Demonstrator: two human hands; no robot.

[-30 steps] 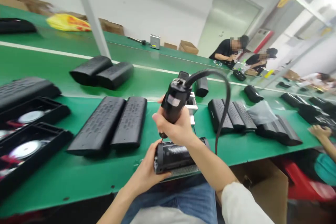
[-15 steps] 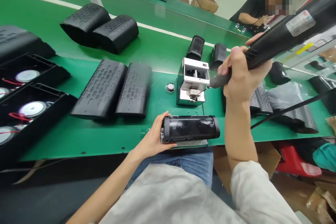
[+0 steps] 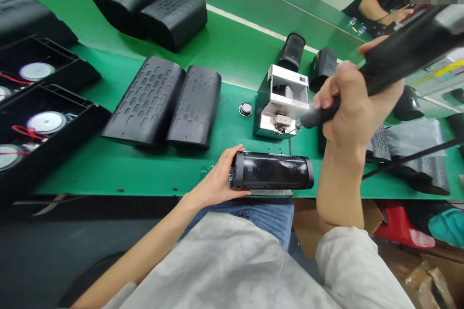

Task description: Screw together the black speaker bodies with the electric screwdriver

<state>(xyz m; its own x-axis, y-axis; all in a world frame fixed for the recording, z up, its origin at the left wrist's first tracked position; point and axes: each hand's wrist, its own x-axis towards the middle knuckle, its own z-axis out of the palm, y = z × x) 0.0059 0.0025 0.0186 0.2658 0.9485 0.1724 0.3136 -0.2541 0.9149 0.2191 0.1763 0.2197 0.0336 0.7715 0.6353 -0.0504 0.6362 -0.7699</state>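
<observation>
My left hand (image 3: 219, 181) is closed round the left end of a black speaker (image 3: 273, 171), which lies lengthwise at the table's front edge on a bubbly-looking pad. My right hand (image 3: 357, 99) grips a black electric screwdriver (image 3: 402, 58), tilted with its nose down to the left. The nose is at the front right of a silver screw feeder (image 3: 266, 118), close to its screw outlet; whether the bit touches is unclear. A small round metal part (image 3: 245, 108) rests left of the feeder.
Black perforated housings (image 3: 195, 106) stand left of the feeder, and open housings with white round drivers (image 3: 47, 122) at far left. More housings and a clear plastic bag (image 3: 415, 136) are on the right. A co-worker's arm (image 3: 375, 9) shows at the back. A black cord (image 3: 409, 157) crosses the right side.
My right hand has brought the screwdriver from above the speaker to the feeder on the right, tipping it over. My left hand has kept hold of the speaker. The view has tilted down.
</observation>
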